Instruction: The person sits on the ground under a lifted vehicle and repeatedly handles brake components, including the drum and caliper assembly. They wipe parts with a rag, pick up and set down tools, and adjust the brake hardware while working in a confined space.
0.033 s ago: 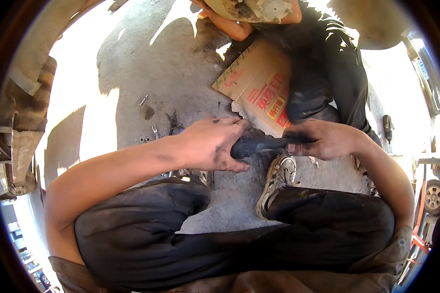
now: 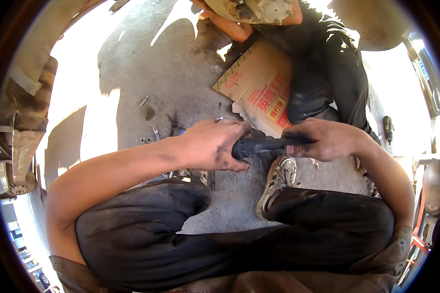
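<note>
My left hand (image 2: 220,146) is wrapped round the ribbed end of a black cylindrical part (image 2: 259,145) between my knees, fingers partly spread but gripping it. My right hand (image 2: 322,141) grips the narrower right end of the same part, its thumb along the underside. Both hands have dark smudges. Behind the part, a cardboard sheet (image 2: 259,83) with red print lies on the concrete floor (image 2: 146,73). Small sockets (image 2: 145,140) and a silver tool (image 2: 155,131) lie just left of my left hand, partly hidden by my forearm.
Another person (image 2: 327,78) in dark trousers is close ahead, hands at a round metal assembly (image 2: 249,10). A small silver piece (image 2: 144,100) lies at left; a cordless power tool (image 2: 388,128) lies at right. Grimy metal bodywork (image 2: 27,141) borders the left side. My shoe (image 2: 274,185) is below my hands.
My left hand's fingertips have shifted very slightly down on the black part. Otherwise the scene is almost unchanged.
</note>
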`<state>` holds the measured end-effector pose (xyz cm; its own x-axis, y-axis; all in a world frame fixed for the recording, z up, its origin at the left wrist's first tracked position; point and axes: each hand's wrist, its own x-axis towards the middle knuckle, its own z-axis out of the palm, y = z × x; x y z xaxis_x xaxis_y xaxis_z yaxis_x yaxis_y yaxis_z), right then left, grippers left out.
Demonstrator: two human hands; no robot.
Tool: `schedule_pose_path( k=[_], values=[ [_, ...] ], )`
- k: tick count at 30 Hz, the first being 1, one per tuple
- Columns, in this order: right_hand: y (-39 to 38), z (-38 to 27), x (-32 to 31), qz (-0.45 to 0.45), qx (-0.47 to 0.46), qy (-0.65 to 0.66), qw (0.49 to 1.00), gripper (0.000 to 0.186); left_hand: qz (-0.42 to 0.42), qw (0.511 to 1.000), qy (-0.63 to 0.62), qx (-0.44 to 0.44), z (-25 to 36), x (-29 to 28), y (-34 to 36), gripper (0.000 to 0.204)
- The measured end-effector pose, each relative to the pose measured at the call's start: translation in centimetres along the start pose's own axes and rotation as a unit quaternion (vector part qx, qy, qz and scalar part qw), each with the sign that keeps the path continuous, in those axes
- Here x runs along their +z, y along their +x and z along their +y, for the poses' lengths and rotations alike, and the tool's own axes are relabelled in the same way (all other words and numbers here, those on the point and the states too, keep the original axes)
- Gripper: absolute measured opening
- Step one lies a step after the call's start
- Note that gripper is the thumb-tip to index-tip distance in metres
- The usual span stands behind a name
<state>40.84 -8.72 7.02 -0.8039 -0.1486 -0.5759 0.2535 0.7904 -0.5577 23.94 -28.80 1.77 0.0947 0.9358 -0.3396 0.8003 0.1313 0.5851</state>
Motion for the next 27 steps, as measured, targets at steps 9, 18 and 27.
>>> schedule_pose_path(
  k=[9,18,27],
  values=[
    [2.4,-2.5,-0.6,-0.132,0.061,0.133,0.980,0.045,0.233,0.947,0.196,0.105,1.1,0.3,0.0,0.053],
    [1.8,-1.8,3.0,0.061,-0.018,-0.069,0.996,0.039,0.104,0.991,0.083,0.022,2.1,0.0,0.4,0.039],
    [1.7,-2.3,3.7,0.111,0.015,-0.163,0.980,0.049,0.065,0.996,-0.054,0.002,1.2,0.2,0.8,0.037]
  ],
)
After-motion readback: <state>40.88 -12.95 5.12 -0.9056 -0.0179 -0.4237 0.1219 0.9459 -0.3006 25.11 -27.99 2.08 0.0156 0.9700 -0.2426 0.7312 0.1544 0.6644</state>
